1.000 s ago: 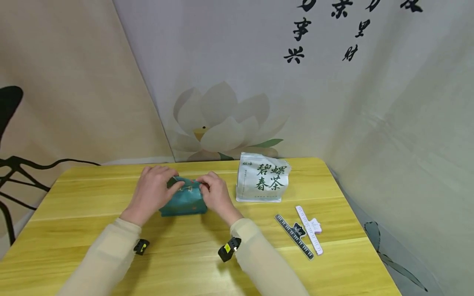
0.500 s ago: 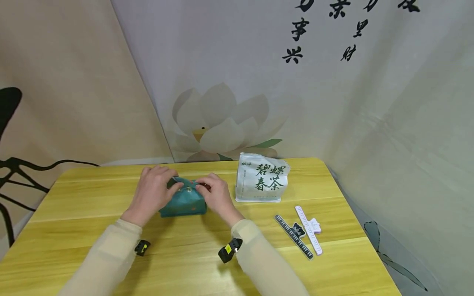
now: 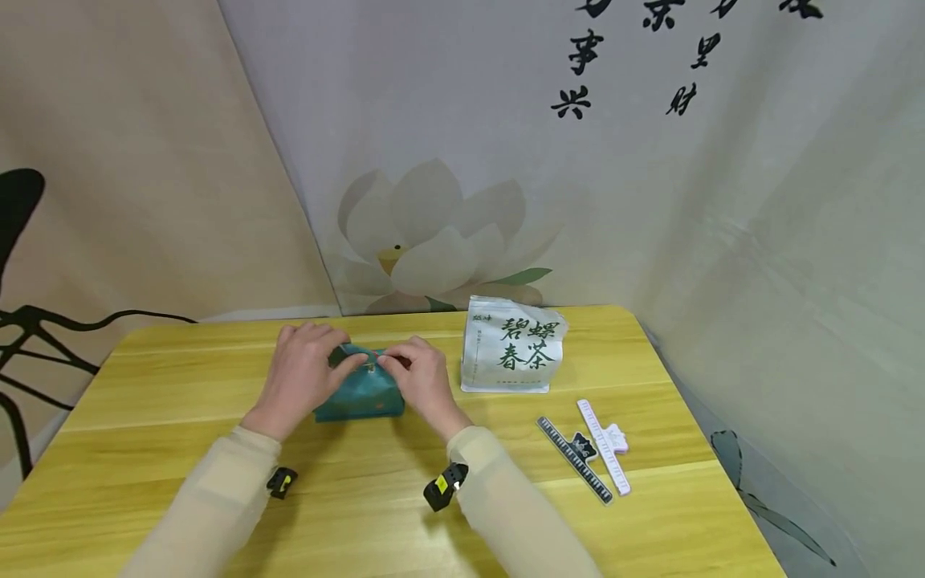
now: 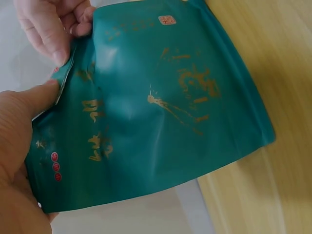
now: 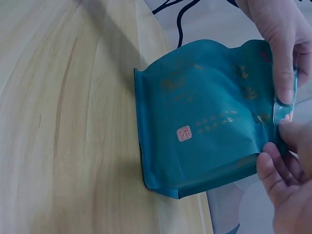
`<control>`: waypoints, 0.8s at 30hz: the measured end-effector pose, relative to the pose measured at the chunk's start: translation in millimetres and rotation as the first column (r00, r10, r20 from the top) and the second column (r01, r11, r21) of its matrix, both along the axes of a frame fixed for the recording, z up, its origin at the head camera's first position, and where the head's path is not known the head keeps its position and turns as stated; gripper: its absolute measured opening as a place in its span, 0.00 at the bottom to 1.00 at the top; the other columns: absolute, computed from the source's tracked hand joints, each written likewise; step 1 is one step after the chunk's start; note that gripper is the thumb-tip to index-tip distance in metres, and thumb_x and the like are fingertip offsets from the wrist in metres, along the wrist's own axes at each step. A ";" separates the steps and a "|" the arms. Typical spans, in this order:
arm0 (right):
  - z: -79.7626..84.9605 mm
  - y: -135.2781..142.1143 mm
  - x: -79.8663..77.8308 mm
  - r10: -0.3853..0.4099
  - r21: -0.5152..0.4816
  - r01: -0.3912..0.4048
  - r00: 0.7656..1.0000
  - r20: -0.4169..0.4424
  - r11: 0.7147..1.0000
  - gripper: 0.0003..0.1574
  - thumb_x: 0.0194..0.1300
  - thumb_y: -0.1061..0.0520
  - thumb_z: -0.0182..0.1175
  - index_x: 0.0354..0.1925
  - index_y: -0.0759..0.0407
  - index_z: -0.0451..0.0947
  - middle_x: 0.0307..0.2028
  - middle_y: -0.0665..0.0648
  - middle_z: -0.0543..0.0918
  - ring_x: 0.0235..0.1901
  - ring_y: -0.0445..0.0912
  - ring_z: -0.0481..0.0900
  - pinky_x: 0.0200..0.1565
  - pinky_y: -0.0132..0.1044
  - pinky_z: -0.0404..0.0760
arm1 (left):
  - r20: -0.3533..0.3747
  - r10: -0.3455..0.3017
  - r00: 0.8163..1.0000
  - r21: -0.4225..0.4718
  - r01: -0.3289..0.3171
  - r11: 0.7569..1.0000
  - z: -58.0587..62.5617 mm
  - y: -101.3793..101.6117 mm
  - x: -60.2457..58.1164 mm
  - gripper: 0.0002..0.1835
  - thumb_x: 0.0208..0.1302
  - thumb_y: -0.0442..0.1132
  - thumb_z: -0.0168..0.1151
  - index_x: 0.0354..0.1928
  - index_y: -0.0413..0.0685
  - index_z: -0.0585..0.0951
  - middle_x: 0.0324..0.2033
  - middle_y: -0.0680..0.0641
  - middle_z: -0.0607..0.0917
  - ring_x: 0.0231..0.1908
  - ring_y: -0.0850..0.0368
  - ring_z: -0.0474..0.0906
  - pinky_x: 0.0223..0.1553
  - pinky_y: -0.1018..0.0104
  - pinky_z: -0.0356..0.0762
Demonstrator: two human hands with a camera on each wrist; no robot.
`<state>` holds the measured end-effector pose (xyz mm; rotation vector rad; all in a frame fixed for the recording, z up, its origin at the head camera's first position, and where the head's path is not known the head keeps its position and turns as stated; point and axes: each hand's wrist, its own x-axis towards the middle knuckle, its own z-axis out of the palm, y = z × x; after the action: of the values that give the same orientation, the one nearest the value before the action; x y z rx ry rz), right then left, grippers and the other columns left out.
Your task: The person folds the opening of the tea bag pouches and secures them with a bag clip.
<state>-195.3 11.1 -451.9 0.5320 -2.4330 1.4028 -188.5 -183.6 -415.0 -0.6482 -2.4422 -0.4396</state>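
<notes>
Closer together than a second ago, the thumbs of the left hand (image 3: 299,376) and the right hand (image 3: 425,384) have crept inward along the top of the green bag (image 3: 364,396). On my head feed, the left hand arches over the bag's left end, thumb on the near side, most of its fingers hidden from me; the right hand pinches the top toward the other end. The bag sits base-down on the table (image 3: 347,506), left of a white bag (image 3: 513,353); a black clip (image 3: 578,461) and a white clip (image 3: 604,448) lie farther right, where they were. Through the left wrist, I see the top edge folded into a narrow strip, the left thumb pressed on it and the right fingertips just beside; the face is creased, printed in gold and red. Through the right wrist, I see both hands nearly closed on that strip, right fingers well bent, left thumb straighter.
</notes>
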 end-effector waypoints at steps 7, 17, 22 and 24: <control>1.6 -2.7 -0.8 -0.013 0.007 0.013 1.000 0.003 1.000 0.12 0.70 0.52 0.68 0.35 0.59 0.90 0.31 0.53 0.83 0.29 0.39 0.77 0.32 0.25 0.74 | -0.014 0.014 1.000 0.016 -0.014 1.000 -0.9 2.4 -1.0 0.16 0.58 0.47 0.79 0.32 0.41 0.86 0.26 0.43 0.84 0.28 0.45 0.74 0.38 0.50 0.63; 6.9 -4.7 1.8 -0.031 0.069 0.033 0.999 -0.038 0.997 0.08 0.71 0.58 0.68 0.38 0.61 0.91 0.31 0.55 0.83 0.27 0.41 0.76 0.30 0.25 0.71 | 0.000 -0.001 1.000 0.044 0.001 0.999 0.6 2.6 -0.7 0.09 0.61 0.39 0.76 0.31 0.44 0.85 0.28 0.44 0.86 0.31 0.45 0.77 0.39 0.48 0.64; 6.6 -4.3 2.6 -0.028 0.079 0.031 0.999 -0.037 0.996 0.06 0.70 0.63 0.67 0.41 0.63 0.90 0.33 0.56 0.82 0.28 0.42 0.75 0.31 0.26 0.71 | 0.014 -0.012 1.000 0.041 0.011 0.999 1.6 2.2 -0.2 0.07 0.60 0.35 0.76 0.32 0.43 0.85 0.29 0.44 0.87 0.32 0.44 0.79 0.39 0.48 0.64; 5.9 -4.0 2.6 -0.027 0.077 0.030 0.999 -0.029 0.997 0.06 0.70 0.65 0.66 0.42 0.63 0.89 0.34 0.57 0.83 0.29 0.43 0.76 0.32 0.26 0.72 | 0.025 -0.013 1.000 0.039 0.012 0.999 2.4 2.3 0.2 0.07 0.60 0.35 0.76 0.33 0.43 0.85 0.31 0.43 0.88 0.33 0.43 0.79 0.39 0.48 0.64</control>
<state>-192.7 7.0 -446.1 0.5290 -2.4710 1.2853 -188.3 -181.3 -412.6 -0.6455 -2.4484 -0.5023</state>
